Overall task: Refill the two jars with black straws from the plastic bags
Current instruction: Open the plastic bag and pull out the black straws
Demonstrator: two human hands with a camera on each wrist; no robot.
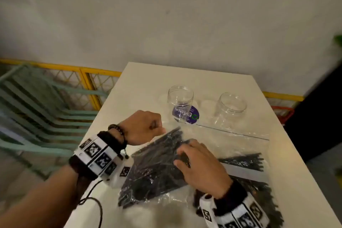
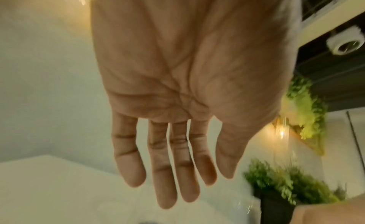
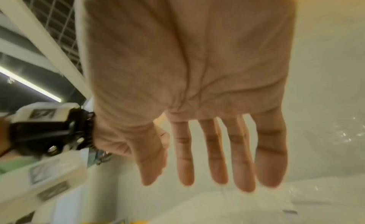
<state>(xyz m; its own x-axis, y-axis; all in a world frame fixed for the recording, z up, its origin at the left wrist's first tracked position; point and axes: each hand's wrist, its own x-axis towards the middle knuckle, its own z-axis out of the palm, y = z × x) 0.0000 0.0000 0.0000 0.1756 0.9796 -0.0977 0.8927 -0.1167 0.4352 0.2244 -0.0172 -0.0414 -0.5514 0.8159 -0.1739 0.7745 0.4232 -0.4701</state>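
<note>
behind the straw bags [image 1: 153,174] stand two jars [image 1: 180,103]; whether left grip [image 1: 146,127] or right grip [image 1: 201,164] holds anything, unclear.

two jars [image 1: 180,105], two straw bags [image 1: 155,170], two hands [image 1: 200,164]

Both forearms reach forward, side by side, palms turned down.
In the head view the left grip [image 1: 144,127] looks curled, knuckles up, and the right grip [image 1: 201,164] is lowered with its fingers bent. Both wrist views show straight, slightly parted fingers, so neither pose is certain.
</note>
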